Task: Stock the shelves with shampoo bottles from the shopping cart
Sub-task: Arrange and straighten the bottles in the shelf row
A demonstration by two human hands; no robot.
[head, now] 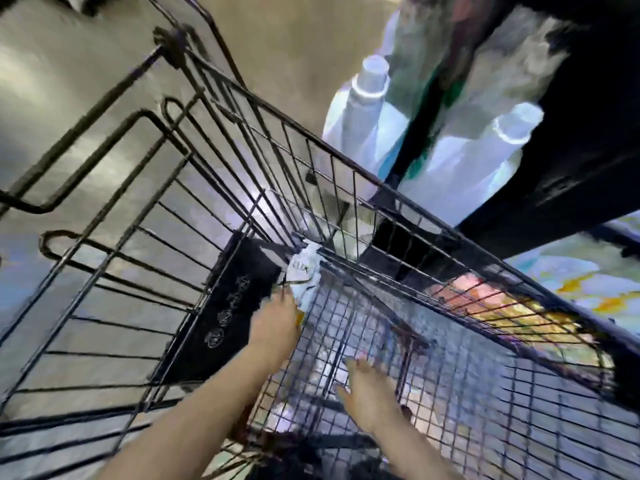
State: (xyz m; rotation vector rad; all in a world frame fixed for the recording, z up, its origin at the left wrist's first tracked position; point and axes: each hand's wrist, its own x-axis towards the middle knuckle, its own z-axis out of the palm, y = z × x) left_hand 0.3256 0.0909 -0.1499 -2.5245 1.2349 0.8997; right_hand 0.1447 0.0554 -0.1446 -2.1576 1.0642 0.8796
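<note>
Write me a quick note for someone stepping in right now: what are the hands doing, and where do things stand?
Left hand: deep in the cart, fingers at a white crumpled packet in the corner; grip too blurred to tell.
Right hand: open, fingers spread over the cart's wire floor, holding nothing.
White bottles stand on the dark shelf beside the cart.
No bottle is clearly visible in the cart; check what is left inside.

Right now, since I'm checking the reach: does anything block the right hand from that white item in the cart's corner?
Nothing visible does. The right hand hovers open inside the shopping cart; the left hand already touches the blurred white item.
</note>
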